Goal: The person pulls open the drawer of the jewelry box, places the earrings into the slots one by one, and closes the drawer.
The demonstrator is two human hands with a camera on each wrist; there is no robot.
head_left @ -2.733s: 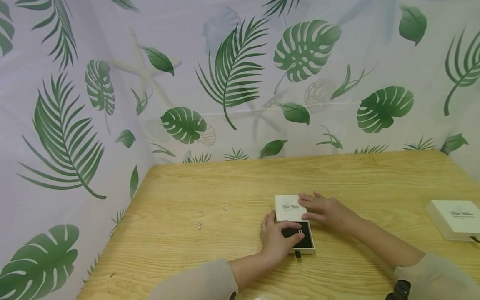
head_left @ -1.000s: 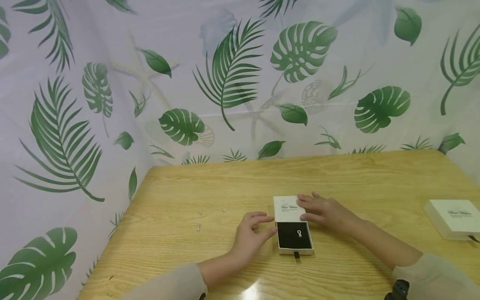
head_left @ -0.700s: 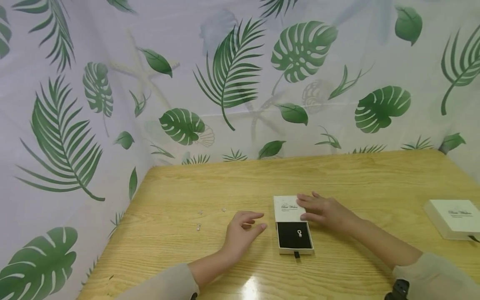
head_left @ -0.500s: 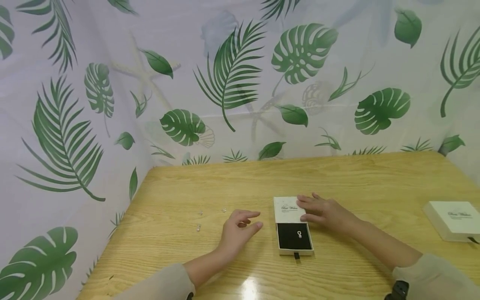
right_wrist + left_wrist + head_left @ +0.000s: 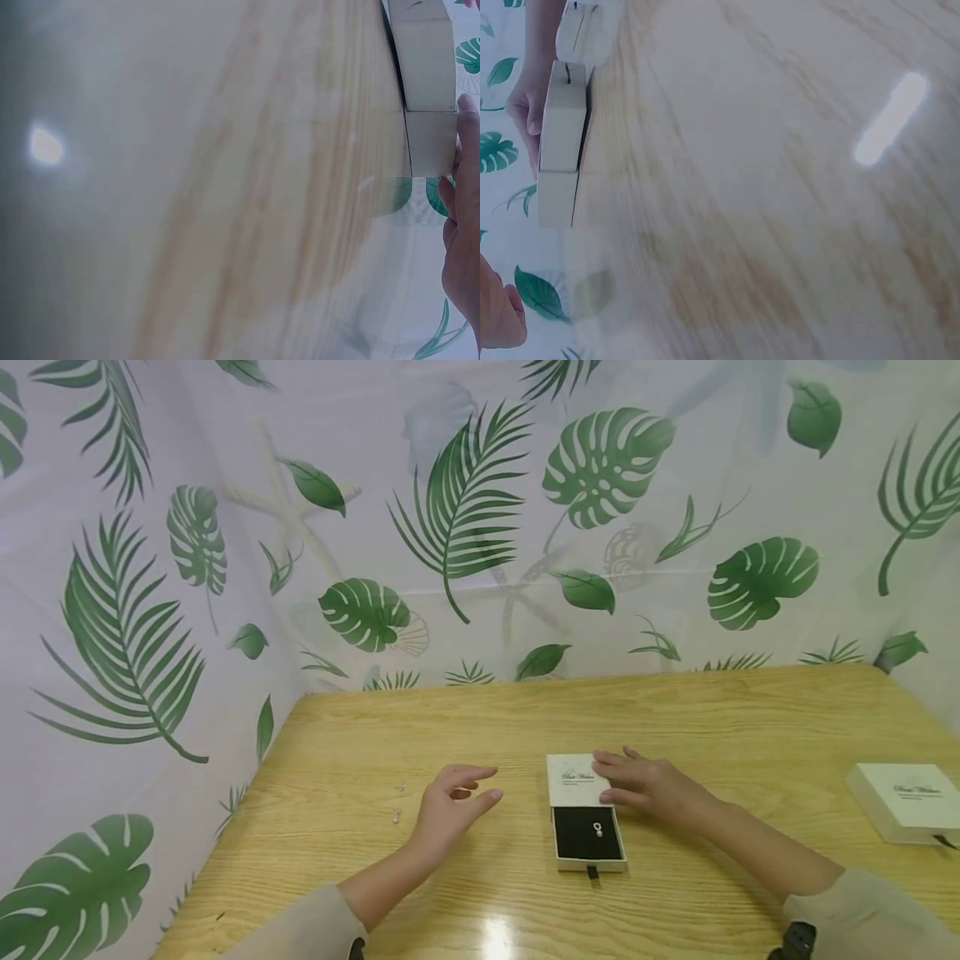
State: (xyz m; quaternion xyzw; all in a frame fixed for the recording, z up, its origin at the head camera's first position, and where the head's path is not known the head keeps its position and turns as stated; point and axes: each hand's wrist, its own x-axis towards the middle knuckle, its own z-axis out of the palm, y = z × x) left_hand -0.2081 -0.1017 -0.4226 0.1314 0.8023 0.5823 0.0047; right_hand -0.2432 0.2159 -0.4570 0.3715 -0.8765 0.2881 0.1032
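My left hand (image 5: 442, 810) is over the table left of the gift box, fingers loosely bent and thumb apart, nothing between them. Beyond it, two tiny silver jewellery pieces (image 5: 397, 816) lie on the wood; a third is hidden behind the hand. With straight fingers my right hand (image 5: 648, 783) rests on the right side of the white box sleeve (image 5: 570, 785), printed "Best Wishes". The drawer (image 5: 592, 865) is pulled out toward me, with a black pad (image 5: 573, 833) inside. On that pad lies a silver loop with a pearl-like drop (image 5: 597, 829).
Another closed white gift box (image 5: 911, 797) with a black pull tab stands at the right edge of the wooden table (image 5: 510, 718). A leaf-printed cloth (image 5: 480, 527) hangs behind the table and along its sides. A small dark mark (image 5: 221, 916) shows at the front left.
My left hand has pulled back from the drawer and moved left, uncovering the silver loop on the pad and covering one loose piece. My right hand has stayed on the sleeve.
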